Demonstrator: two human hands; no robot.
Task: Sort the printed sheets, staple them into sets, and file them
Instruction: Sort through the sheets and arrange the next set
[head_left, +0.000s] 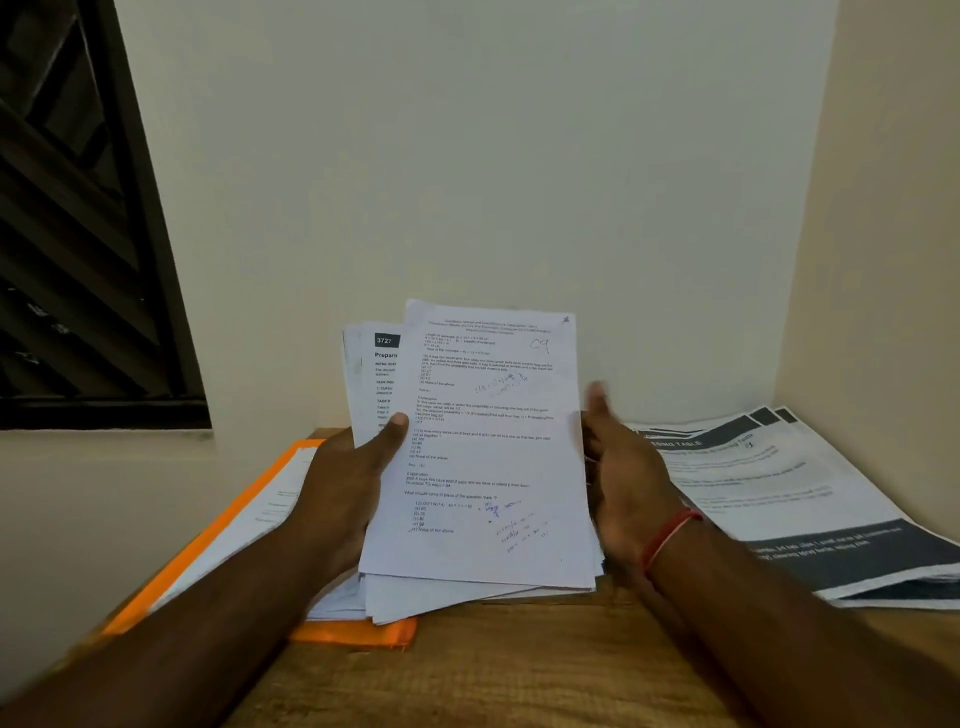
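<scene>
A thick stack of printed sheets (488, 447) is held upright above the wooden table, its top page full of typed questions and blue handwriting. My left hand (345, 483) grips the stack's left edge, thumb across the front. My right hand (623, 467) stands beside the right edge with fingers straight and slightly blurred, palm toward the paper. An orange file folder (249, 525) with white sheets in it lies on the table under and left of the stack. A stapler is not in view.
A pile of printed sheets with dark grey banners (789, 499) lies on the right of the wooden table (493, 670). Cream walls enclose the back and right side. A dark window (78, 234) is on the left.
</scene>
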